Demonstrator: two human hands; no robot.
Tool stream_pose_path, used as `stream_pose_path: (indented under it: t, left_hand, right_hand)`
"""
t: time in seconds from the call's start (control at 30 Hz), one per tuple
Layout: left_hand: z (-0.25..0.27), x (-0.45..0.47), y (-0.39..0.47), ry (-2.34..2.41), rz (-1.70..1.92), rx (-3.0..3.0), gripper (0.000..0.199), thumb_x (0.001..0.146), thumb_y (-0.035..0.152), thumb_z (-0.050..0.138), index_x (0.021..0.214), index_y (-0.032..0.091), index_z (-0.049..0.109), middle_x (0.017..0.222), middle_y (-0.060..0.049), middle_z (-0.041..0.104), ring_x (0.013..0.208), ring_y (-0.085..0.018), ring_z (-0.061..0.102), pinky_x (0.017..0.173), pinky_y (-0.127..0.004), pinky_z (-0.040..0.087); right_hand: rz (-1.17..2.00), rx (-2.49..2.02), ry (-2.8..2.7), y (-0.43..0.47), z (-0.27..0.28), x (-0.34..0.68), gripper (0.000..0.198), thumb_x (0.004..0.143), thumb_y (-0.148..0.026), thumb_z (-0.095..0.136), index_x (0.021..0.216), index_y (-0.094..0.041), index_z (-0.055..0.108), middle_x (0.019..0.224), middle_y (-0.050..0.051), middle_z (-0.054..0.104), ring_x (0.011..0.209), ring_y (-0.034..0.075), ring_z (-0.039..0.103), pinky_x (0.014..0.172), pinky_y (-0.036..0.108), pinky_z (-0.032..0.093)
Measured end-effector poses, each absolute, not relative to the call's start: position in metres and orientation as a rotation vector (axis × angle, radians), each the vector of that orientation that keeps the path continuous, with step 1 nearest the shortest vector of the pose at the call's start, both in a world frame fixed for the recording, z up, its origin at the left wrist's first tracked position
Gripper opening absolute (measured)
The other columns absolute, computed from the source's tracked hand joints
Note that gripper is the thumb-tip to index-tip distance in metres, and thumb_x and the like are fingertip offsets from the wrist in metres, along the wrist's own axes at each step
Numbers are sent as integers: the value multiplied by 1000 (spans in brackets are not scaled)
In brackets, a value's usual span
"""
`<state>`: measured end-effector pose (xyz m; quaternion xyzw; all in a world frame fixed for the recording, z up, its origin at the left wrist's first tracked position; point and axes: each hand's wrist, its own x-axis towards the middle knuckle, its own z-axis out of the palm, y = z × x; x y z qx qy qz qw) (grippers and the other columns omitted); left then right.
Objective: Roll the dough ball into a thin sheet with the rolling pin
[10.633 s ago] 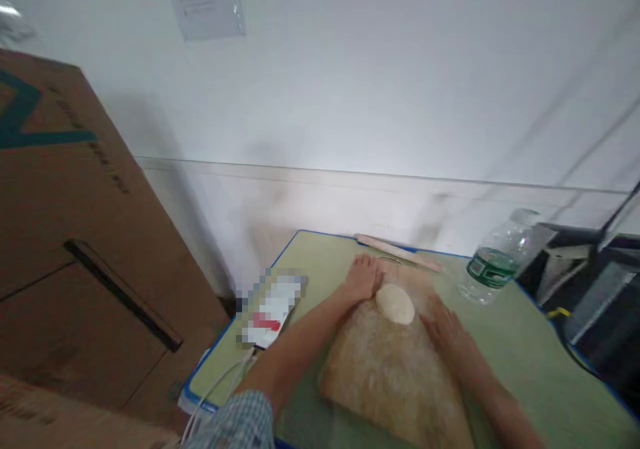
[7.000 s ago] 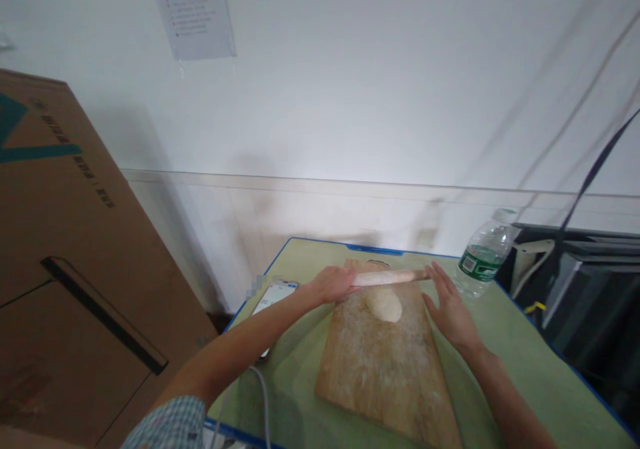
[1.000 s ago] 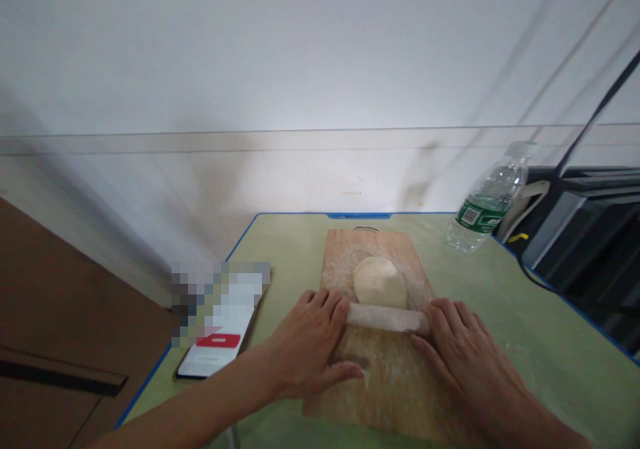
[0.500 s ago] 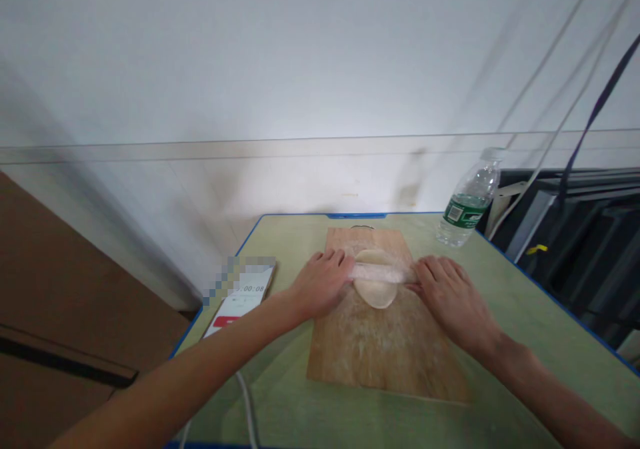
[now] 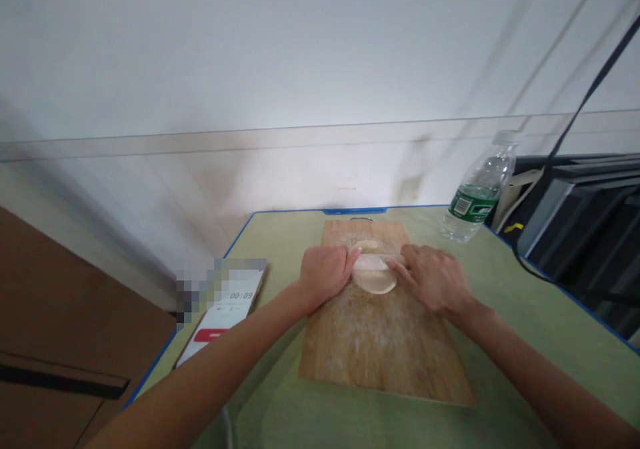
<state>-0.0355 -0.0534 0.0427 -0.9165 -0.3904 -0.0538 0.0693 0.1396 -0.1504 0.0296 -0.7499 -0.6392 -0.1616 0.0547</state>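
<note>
A round, thin piece of dough [image 5: 376,282] lies flat on a floured wooden cutting board [image 5: 375,349]. Across the dough rests a short, pale, floury rolling pin [image 5: 371,262], with dough showing on its near and far sides. My left hand [image 5: 327,272] is closed around the pin's left end, its thumb reaching along the pin. The other end is in my right hand [image 5: 433,276], thumb angled in over the pin. Both palms hide the ends of the pin.
Left of the board lies a phone [image 5: 227,309] with a timer on its screen. A clear bottle [image 5: 475,202] with a green label stands at the table's [image 5: 515,316] far right corner. Dark folders or panels [image 5: 585,216] are beyond the right edge. A white wall [image 5: 300,56] rises behind.
Both thumbs have come inward over the rolling pin, covering more of it, and the hands are closer together. The view has shifted slightly. The phone's timer went from 08 to 09.
</note>
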Motion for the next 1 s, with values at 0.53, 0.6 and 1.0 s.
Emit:
stream_pose_path:
  t: [0.53,0.6,1.0]
  left_hand:
    - [53,-16,-12,-1132,96,-2902,50,98,32,18,108,17,65,105,-12,70,96,-26,66,75,-34,50]
    - [55,-14,-7,-1084,148,-2931,48,98,30,19,111,17,64,108,-12,69,98,-27,65,76,-35,49]
    - [47,-10,-1,-1018,-146,-2891,46,98,36,22,122,14,55,124,-13,60,117,-26,54,95,-39,43]
  right_hand:
    - [109,-2585,-2008,-95,53,160,64,96,-45,15,102,-14,71,106,18,70,101,30,65,77,38,46]
    - [138,-2579,-2030,-92,52,163,62,96,-44,15,102,-15,70,107,17,70,101,29,64,77,38,46]
    - [-17,-2281,-2112,-84,36,176,48,95,-30,20,124,-14,55,132,15,55,122,26,48,94,40,41]
